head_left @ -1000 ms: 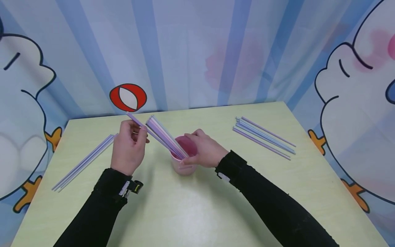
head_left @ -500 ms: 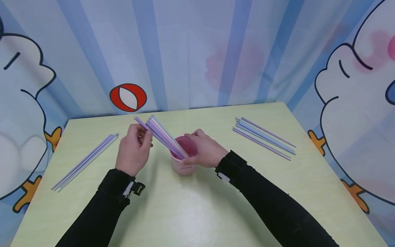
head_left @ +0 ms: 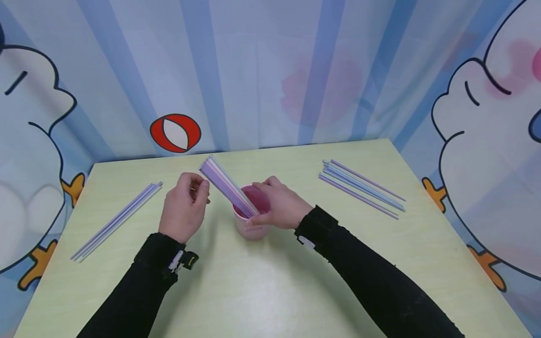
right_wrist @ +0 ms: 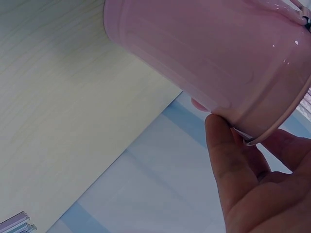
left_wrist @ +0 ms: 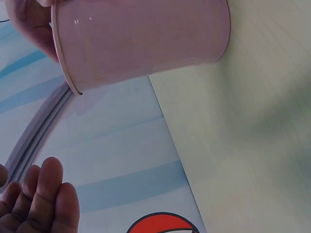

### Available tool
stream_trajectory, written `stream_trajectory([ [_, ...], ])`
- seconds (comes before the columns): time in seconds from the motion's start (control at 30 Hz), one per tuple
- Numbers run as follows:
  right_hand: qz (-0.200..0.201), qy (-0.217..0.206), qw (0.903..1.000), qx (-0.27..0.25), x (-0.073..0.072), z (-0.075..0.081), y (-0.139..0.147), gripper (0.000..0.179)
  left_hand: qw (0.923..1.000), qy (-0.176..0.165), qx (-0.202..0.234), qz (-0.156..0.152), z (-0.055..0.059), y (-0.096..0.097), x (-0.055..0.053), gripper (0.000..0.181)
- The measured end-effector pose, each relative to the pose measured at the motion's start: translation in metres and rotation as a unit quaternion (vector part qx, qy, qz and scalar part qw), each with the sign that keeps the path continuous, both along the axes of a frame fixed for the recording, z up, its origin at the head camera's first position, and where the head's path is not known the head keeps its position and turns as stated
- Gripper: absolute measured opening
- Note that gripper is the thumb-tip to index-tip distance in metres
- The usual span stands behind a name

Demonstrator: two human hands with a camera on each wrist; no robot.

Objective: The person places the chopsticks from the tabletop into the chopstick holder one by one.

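Note:
A small pink bucket (head_left: 248, 230) stands mid-table, and in the head view a bundle of purple, pink and pale blue straws (head_left: 228, 185) leans out of it to the upper left. My right hand (head_left: 283, 202) grips its rim; the right wrist view shows thumb and fingers on either side of the rim (right_wrist: 277, 133). My left hand (head_left: 185, 206) is just left of the bundle's upper end, fingers loosely bent, with no straw between them. In the left wrist view the left fingers (left_wrist: 51, 194) overlap the straws' ends.
Several purple and white straws (head_left: 116, 223) lie slanted on the left of the pale table (head_left: 253, 291). Another group of blue and purple straws (head_left: 361, 188) lies at the right rear. A striped cartoon curtain (head_left: 270, 84) hangs behind the table.
The purple straw pinched by my left hand has gone in among the bundle and been let go. My left hand has shifted slightly right. The right hand keeps its grip on the bucket.

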State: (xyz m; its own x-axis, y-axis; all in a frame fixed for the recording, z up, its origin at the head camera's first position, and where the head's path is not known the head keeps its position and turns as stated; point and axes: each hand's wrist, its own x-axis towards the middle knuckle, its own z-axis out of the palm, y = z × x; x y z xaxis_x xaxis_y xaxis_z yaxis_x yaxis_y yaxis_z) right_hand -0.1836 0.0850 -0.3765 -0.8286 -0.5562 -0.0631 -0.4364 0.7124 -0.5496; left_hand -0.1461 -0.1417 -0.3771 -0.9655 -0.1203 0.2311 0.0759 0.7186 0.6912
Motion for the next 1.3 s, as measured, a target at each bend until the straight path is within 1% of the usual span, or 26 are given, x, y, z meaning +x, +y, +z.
stream_trajectory([
  [0.17, -0.001, -0.004, 1.0, -0.004, 0.0, -0.001, 0.001, 0.081, 0.9995, -0.006, -0.026, 0.018, -0.004, -0.013, -0.002, 0.029],
  [0.3, 0.0, -0.002, 1.0, -0.004, -0.001, -0.002, 0.001, 0.081, 0.9964, -0.012, -0.077, 0.035, -0.01, -0.032, -0.008, 0.03],
  [0.43, -0.01, 0.001, 0.9999, 0.013, -0.001, -0.003, 0.0, 0.086, 0.9895, -0.022, -0.136, 0.043, -0.019, -0.057, -0.017, 0.029],
  [0.57, -0.016, 0.0, 0.9996, 0.022, -0.001, -0.004, 0.0, 0.089, 0.9825, -0.046, -0.174, 0.047, -0.028, -0.08, -0.024, 0.029],
  [0.7, -0.01, 0.003, 0.9998, 0.015, -0.001, -0.004, 0.0, 0.087, 0.9749, -0.06, -0.208, 0.052, -0.037, -0.097, -0.028, 0.033],
  [0.8, -0.005, 0.004, 1.0, 0.007, -0.001, -0.003, 0.001, 0.084, 0.97, -0.067, -0.227, 0.057, -0.042, -0.105, -0.03, 0.036],
  [1.03, -0.003, 0.005, 0.9999, 0.009, -0.001, -0.004, 0.001, 0.083, 0.9582, -0.118, -0.254, 0.057, -0.055, -0.12, -0.034, 0.033],
  [1.17, 0.001, 0.003, 1.0, 0.002, -0.001, -0.003, 0.001, 0.082, 0.9508, -0.141, -0.27, 0.054, -0.063, -0.127, -0.037, 0.03],
  [1.3, -0.001, 0.002, 1.0, 0.003, 0.0, -0.002, 0.001, 0.082, 0.9446, -0.166, -0.279, 0.047, -0.067, -0.133, -0.04, 0.029],
])
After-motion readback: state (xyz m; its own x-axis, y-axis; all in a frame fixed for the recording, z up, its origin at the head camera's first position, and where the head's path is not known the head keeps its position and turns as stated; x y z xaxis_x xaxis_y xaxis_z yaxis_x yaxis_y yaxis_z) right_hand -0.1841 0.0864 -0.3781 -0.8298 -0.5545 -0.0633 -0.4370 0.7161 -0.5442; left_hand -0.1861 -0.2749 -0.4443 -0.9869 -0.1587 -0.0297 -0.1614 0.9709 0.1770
